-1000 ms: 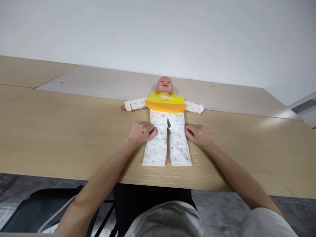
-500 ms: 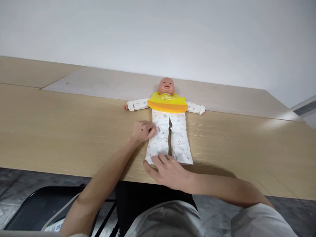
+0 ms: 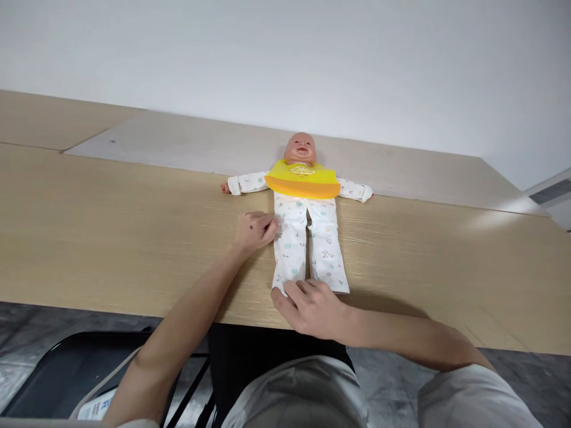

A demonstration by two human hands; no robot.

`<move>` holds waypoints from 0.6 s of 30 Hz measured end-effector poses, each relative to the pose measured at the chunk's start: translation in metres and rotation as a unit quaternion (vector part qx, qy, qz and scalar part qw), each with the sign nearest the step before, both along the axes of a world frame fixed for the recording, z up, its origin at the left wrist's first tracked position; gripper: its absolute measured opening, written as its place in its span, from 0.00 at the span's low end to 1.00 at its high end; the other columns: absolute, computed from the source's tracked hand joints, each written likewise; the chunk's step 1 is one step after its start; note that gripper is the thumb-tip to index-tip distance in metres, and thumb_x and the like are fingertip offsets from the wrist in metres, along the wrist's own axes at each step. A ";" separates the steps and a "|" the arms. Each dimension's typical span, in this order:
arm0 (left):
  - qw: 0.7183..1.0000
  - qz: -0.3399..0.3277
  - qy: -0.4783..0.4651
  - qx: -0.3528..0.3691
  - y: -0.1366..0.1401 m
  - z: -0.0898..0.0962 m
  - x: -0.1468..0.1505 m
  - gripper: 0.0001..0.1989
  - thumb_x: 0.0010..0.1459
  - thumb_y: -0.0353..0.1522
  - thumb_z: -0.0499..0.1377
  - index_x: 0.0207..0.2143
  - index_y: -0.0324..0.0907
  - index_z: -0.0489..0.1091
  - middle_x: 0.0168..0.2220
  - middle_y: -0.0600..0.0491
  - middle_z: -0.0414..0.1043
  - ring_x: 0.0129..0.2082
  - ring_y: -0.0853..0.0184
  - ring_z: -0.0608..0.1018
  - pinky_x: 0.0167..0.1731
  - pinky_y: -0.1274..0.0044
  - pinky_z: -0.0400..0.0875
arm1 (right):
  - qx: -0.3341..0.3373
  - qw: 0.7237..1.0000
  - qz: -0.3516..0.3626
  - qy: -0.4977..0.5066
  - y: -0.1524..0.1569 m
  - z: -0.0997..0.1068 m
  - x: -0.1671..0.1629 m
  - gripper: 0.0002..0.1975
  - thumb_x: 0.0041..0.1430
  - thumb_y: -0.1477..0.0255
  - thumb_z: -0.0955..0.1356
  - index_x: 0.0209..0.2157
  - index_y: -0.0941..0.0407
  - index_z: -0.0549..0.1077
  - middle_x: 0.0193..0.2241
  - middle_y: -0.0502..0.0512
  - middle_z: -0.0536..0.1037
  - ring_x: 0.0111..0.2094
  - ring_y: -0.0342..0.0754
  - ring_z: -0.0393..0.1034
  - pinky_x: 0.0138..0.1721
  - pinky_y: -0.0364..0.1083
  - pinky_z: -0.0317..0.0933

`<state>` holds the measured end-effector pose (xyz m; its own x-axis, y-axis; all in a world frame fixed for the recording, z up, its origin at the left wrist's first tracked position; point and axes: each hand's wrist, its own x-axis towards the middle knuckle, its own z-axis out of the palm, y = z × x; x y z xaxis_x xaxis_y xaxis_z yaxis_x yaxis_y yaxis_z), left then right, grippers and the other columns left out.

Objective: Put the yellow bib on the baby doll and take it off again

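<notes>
A baby doll (image 3: 300,148) lies on its back on the table, its head away from me and its arms spread. It wears a yellow bib (image 3: 303,178) with an orange lower pocket and a white top with small prints. Matching printed trousers (image 3: 328,249) cover its legs. My left hand (image 3: 256,230) is closed at the outer edge of the left trouser leg, near the knee. At the bottom of that same leg, my right hand (image 3: 314,309) pinches the hem between thumb and fingers. The fingertips of both hands are partly hidden.
The wooden table (image 3: 134,238) spans the view, with a paler panel (image 3: 191,137) behind the doll against a white wall (image 3: 285,59). A black chair (image 3: 80,368) stands below the table edge at left, bearing a white item with blue print (image 3: 94,408).
The left trouser leg has shifted right, toward the other leg, and hangs straighter. My right hand has moved slightly right with its hem. My left hand has edged a little left.
</notes>
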<state>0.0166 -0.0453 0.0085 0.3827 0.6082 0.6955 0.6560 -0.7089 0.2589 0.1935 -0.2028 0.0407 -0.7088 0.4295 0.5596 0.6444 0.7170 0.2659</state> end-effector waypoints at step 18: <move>1.000 0.024 0.009 -0.017 0.001 0.002 -0.001 0.20 0.60 0.30 0.50 0.15 0.43 0.53 0.14 0.54 0.58 0.17 0.70 0.60 0.22 0.73 0.50 | -0.011 0.999 -0.034 -0.041 0.009 -0.011 -0.028 0.09 0.58 0.76 0.65 0.41 0.61 0.72 0.38 0.60 0.72 0.39 0.52 0.65 0.39 0.50 0.55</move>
